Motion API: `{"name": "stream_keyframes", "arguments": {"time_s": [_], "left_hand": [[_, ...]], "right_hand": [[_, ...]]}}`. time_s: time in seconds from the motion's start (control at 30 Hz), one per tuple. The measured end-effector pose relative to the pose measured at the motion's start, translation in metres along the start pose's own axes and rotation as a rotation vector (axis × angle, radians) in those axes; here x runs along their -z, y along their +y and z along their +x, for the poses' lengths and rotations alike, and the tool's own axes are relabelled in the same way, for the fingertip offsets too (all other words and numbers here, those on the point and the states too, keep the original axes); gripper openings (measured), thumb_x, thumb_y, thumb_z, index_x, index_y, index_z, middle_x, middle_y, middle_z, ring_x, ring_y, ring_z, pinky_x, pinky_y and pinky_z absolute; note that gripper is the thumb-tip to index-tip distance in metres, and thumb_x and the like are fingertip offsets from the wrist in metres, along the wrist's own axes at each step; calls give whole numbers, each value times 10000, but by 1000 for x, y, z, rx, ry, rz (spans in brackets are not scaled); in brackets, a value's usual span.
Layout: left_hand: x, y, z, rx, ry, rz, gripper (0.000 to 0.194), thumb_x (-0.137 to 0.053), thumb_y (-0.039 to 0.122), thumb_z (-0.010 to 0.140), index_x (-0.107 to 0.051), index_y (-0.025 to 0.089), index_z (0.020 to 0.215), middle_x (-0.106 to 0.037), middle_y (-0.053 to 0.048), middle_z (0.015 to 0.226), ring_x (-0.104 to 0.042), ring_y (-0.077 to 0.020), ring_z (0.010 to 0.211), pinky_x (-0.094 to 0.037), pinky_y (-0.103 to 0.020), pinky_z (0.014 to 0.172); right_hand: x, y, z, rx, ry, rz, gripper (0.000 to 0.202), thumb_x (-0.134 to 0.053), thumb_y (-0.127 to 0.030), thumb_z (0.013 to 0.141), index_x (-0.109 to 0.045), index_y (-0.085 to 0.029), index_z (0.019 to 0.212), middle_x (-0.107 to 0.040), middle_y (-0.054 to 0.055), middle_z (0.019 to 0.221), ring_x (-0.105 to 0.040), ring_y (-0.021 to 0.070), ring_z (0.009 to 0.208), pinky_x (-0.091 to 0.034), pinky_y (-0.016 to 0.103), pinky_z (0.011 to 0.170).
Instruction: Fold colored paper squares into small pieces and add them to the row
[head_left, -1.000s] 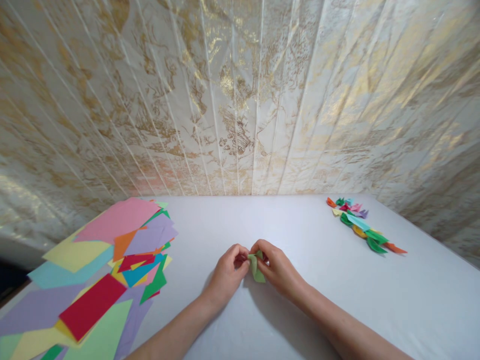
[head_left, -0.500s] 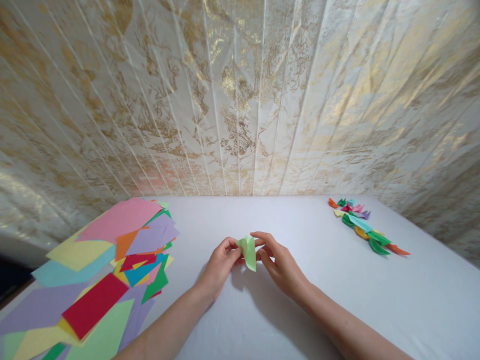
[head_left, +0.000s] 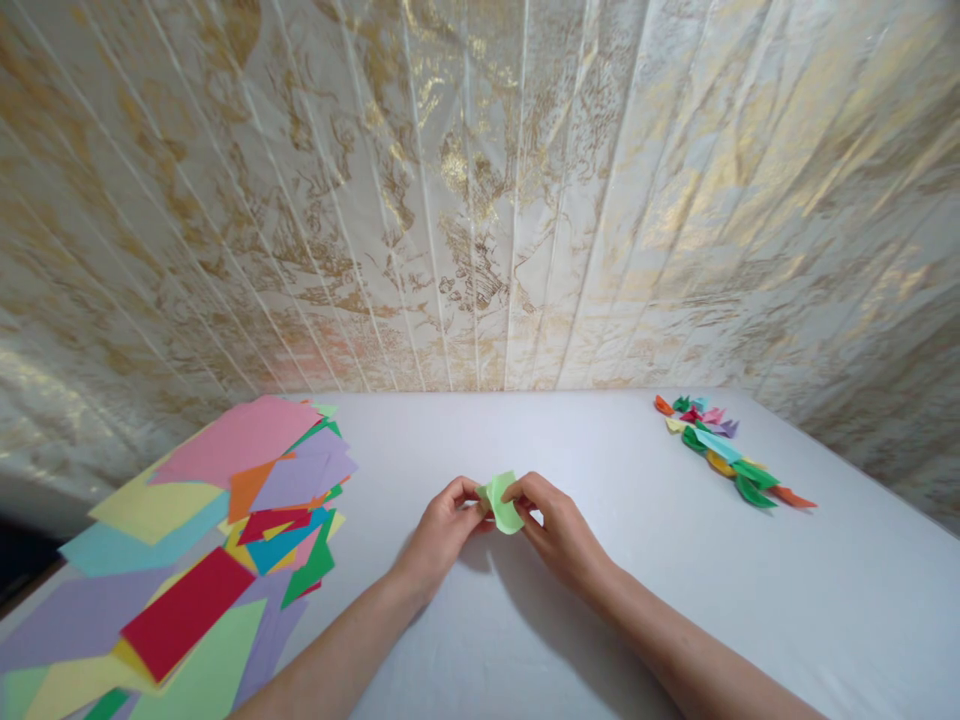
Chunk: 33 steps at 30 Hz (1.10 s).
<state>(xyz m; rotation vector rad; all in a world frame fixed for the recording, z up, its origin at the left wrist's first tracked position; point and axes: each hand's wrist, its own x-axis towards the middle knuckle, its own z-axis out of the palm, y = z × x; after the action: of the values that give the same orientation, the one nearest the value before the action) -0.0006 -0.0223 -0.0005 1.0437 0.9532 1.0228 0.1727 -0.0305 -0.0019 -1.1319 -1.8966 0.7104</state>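
A small piece of light green folded paper [head_left: 507,508] is held up just above the table at the centre of the head view. My left hand [head_left: 450,520] pinches its left side between thumb and fingers. On the other side, my right hand [head_left: 547,515] has its index finger curled over the near face, with the thumb low by the right edge. The paper's right part bulges into a rounded flap. Its exact folds are too small to make out, and the fingers behind it are partly hidden.
Loose coloured paper sheets, with a red one [head_left: 189,612] and a pink one [head_left: 244,440] among them, cover the left of the white table [head_left: 420,430]. Several small folded paper pieces [head_left: 754,473] lie at the right. A gold-patterned curtain [head_left: 480,200] hangs behind.
My right hand's fingers have gone from stretched beside the paper to curled onto its near face. The paper's narrow flap now looks wider and rounder. My left hand stays in place.
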Motion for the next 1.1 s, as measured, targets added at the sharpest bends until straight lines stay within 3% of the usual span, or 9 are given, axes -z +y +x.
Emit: {"name": "stream_keyframes", "arguments": {"time_s": [0.23, 0.5, 0.9, 1.1], "left_hand": [[-4, -3, -2, -73, -18, 176, 282, -723, 419, 746, -570, 186, 791, -666, 9, 758, -616, -140, 685, -477, -244, 695], [-6, -7, -1, -176, 23, 288, 172, -678, 322, 764, -574, 186, 747, -635, 10, 722, -589, -152, 716, -457, -246, 696], [-6, -11, -2, -171, 5, 301, 118, -632, 279, 790, -563, 188, 820, -623, 5, 775, -586, -150, 749, -460, -250, 735], [-7, -7, -2, -140, -4, 267, 186, -643, 348, 787, -561, 186, 745, -579, 29, 668, -550, -131, 653, -438, -229, 648]], "right_hand": [[0, -9, 1, -5, 2, 10, 135, -524, -106, 864, -602, -201, 809, -552, 29, 880, -569, 159, 797, -462, 280, 721], [-8, -8, -2, -37, 55, 53, 101, -537, -153, 861, -508, -215, 788, -570, 7, 817, -559, 159, 750, -454, 285, 699], [-8, -7, -2, -132, 57, 69, 67, -496, -171, 848, -459, -223, 869, -590, -11, 782, -570, 152, 706, -453, 279, 663], [-7, -8, -2, -104, 69, 108, 116, -485, -161, 842, -442, -230, 925, -572, -18, 802, -552, 142, 699, -440, 264, 648]]}}
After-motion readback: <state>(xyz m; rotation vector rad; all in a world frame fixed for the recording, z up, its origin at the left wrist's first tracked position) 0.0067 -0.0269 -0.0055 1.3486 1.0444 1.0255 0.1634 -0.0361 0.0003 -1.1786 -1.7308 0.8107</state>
